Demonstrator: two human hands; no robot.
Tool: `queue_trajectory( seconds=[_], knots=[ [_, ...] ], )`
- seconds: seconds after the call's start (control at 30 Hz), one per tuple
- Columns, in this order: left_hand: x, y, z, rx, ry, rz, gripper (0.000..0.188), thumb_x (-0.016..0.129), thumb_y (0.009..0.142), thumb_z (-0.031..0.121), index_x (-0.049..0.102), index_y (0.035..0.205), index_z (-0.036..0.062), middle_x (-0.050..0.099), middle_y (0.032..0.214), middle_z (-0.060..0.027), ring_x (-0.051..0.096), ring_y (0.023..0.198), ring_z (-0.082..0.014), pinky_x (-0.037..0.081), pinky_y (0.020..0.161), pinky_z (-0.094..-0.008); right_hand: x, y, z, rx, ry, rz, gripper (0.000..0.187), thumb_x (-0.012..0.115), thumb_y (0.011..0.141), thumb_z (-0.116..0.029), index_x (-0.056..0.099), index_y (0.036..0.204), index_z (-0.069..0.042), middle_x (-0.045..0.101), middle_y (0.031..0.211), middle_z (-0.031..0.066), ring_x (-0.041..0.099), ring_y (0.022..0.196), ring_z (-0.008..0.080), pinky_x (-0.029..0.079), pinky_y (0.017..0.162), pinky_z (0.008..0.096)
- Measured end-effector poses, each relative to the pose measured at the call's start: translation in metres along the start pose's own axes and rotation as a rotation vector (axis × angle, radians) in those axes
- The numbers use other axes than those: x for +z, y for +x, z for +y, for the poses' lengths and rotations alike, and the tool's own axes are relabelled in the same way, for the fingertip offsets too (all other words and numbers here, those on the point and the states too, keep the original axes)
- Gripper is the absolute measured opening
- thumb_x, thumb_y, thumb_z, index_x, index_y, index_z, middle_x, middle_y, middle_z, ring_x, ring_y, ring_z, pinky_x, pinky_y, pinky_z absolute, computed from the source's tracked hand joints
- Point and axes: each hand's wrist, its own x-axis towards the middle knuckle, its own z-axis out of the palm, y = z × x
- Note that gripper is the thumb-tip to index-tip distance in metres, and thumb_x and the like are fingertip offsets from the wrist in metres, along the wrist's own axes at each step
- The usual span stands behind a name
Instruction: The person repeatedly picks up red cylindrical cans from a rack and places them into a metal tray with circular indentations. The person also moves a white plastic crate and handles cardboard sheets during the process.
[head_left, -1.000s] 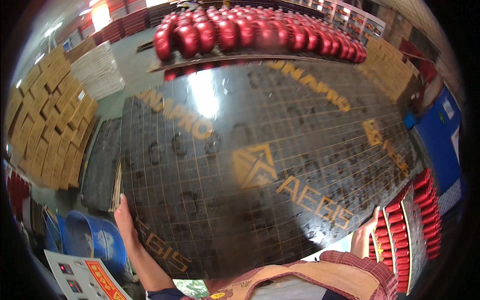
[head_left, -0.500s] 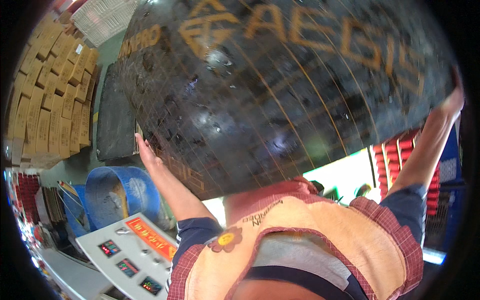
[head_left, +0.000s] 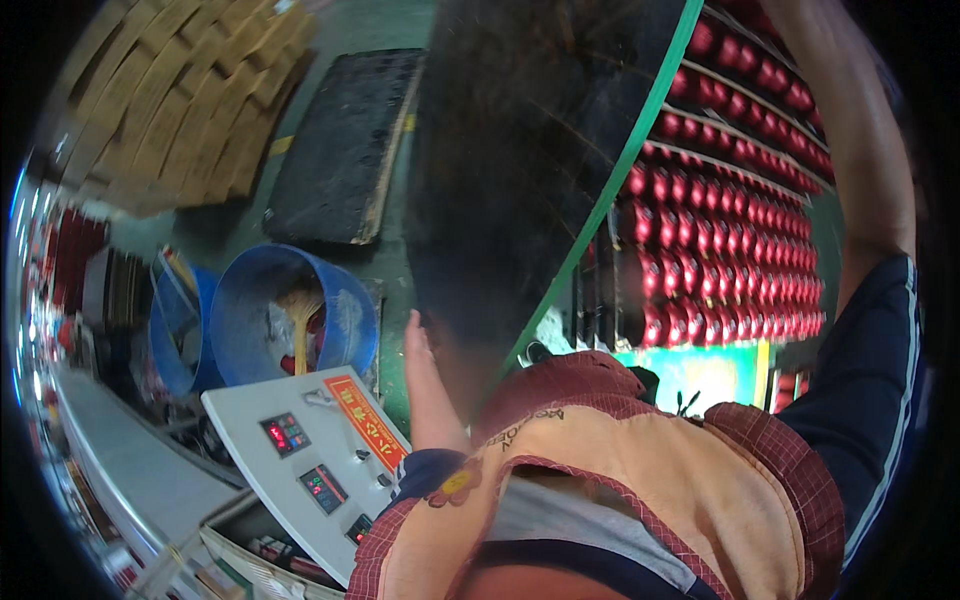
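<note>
A large, dark, scuffed board [head_left: 510,150] with a green edge stands steeply tilted in front of me, running out past the top of the picture. My left hand [head_left: 428,370] is pressed against its lower left side, with a fingertip pointing up along it; the rest of its grip is hidden or blurred. On the other side my right forearm reaches up to the top edge, and the right hand lies outside the picture.
Rows of glossy red rounded pieces [head_left: 720,270] stand to the right. A grey control panel [head_left: 300,450], blue tubs [head_left: 345,310] and a metal surface [head_left: 140,460] are at left. Beyond them are a black slab [head_left: 345,150] on the floor and stacked cartons [head_left: 190,100].
The board has swung from facing me broadly to a narrower, steeper angle, uncovering the red rows. My right hand has moved up out of the picture; my left stays at the board's side.
</note>
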Motion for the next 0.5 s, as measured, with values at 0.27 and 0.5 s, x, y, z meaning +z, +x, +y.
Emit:
queue_trajectory(
  seconds=[0.27, 0.5],
  knots=[
    [-0.060, 0.124, -0.055, -0.082, -0.306, 0.103, 0.068, 0.050, 0.090, 0.061, 0.064, 0.107, -0.0039, 0.068, 0.102, -0.0215, 0.065, 0.096, -0.0342, 0.050, 0.090, -0.0449, 0.137, 0.104, 0.123, 0.167, 0.110, -0.037, 0.033, 0.048, 0.072, 0.010, 0.060, 0.100, -0.001, 0.059, 0.076, 0.0059, 0.058, 0.064, 0.0177, 0.048, 0.055, 0.0285],
    [-0.066, 0.195, 0.087, -0.081, -0.367, 0.240, 0.061, 0.053, 0.094, 0.051, 0.056, 0.124, -0.0020, 0.065, 0.113, -0.0197, 0.065, 0.094, -0.0328, 0.053, 0.080, -0.0446, 0.218, 0.214, 0.220, 0.176, 0.077, 0.016, 0.024, 0.050, 0.071, 0.010, 0.057, 0.089, -0.004, 0.059, 0.076, 0.0065, 0.057, 0.065, 0.0178, 0.048, 0.057, 0.0288]
  ],
)
